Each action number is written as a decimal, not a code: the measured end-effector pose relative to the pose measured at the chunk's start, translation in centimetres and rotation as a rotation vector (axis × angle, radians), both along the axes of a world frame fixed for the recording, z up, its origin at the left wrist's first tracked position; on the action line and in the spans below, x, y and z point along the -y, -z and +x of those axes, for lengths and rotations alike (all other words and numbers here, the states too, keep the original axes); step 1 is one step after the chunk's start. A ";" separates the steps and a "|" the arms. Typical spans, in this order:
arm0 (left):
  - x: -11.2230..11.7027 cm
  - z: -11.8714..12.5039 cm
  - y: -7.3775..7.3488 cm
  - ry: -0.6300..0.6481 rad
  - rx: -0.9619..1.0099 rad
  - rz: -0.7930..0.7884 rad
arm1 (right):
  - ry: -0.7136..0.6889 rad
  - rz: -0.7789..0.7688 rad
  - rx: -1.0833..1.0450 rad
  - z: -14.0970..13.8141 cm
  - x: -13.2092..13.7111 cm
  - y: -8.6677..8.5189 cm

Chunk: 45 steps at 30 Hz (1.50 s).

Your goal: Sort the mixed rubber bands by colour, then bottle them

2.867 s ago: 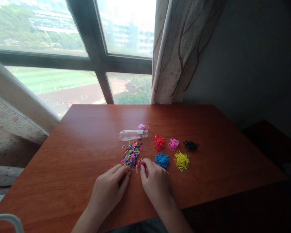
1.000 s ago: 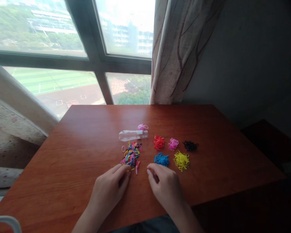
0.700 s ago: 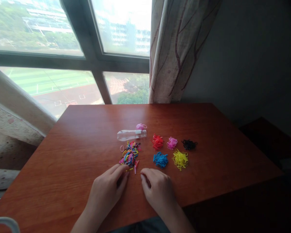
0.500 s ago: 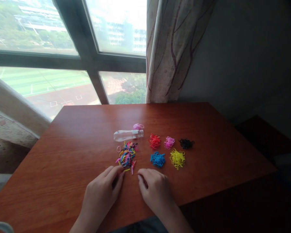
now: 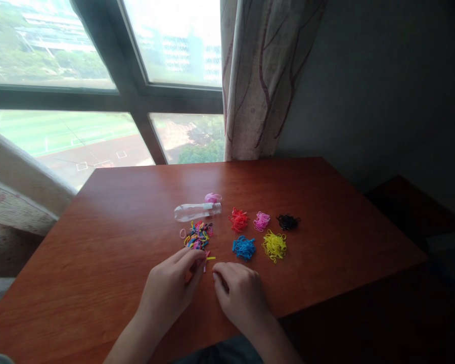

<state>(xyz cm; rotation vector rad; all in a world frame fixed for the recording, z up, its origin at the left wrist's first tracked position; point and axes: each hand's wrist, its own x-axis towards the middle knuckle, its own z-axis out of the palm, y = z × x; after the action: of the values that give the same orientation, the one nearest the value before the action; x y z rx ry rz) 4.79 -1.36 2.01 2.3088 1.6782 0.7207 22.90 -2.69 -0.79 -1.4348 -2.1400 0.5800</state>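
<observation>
My left hand point(image 5: 170, 285) is closed in a pinch, with a yellow rubber band point(image 5: 211, 258) sticking out past its fingertips. It reaches over the near side of a mixed heap of coloured rubber bands point(image 5: 197, 234), hiding part of it. My right hand point(image 5: 240, 289) rests on the table just to the right, fingers curled together and nothing showing in them. Beyond it lie sorted piles: blue rubber bands point(image 5: 244, 247), yellow rubber bands point(image 5: 275, 246), red rubber bands point(image 5: 238, 220), pink rubber bands point(image 5: 262, 221) and black rubber bands point(image 5: 287, 221).
A clear plastic bottle point(image 5: 191, 212) lies on its side behind the mixed heap, beside a light-pink bundle point(image 5: 213, 197). All of it is on a brown wooden table point(image 5: 98, 253). A window point(image 5: 132, 96) and a patterned curtain point(image 5: 265, 76) stand beyond the far edge.
My left hand has moved right and slightly away from me, bringing the yellow band off the heap's near edge. My right hand has stayed nearly still. The view has shifted slightly.
</observation>
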 end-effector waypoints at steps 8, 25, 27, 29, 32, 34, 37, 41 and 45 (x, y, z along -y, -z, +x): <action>-6.9 9.4 -4.0 0.416 -0.223 -0.136 | 0.012 -0.055 0.206 -0.1 -0.2 0.0; -8.6 9.8 -3.4 0.417 -0.167 -0.136 | 0.020 -0.016 0.127 0.0 -0.1 -0.7; -7.7 7.5 -3.5 0.360 -0.155 -0.126 | 0.030 -0.004 0.103 0.0 -0.1 -0.6; -6.7 5.0 -3.3 0.281 -0.151 -0.115 | 0.030 0.008 0.053 0.0 -0.1 -0.5; -5.0 1.1 -2.2 0.085 -0.112 -0.066 | 0.018 0.018 -0.019 -0.1 -0.1 -0.2; -3.9 -1.1 -1.4 -0.040 -0.121 -0.053 | 0.030 0.023 -0.040 -0.1 -0.1 -0.1; -2.5 -3.3 -0.4 -0.205 -0.142 -0.082 | 0.051 0.031 -0.044 -0.2 -0.1 0.1; -1.7 -4.1 0.4 -0.262 -0.167 -0.138 | 0.072 0.042 -0.009 -0.4 -0.2 0.1; -1.5 -3.2 0.7 -0.218 -0.176 -0.169 | 0.105 0.045 0.016 -0.9 -0.4 0.1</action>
<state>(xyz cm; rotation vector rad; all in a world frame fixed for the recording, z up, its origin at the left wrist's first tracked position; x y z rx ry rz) 1.56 0.16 1.33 2.1494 2.0066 0.4017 22.01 -2.32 -0.88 -1.5219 -2.0618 0.4803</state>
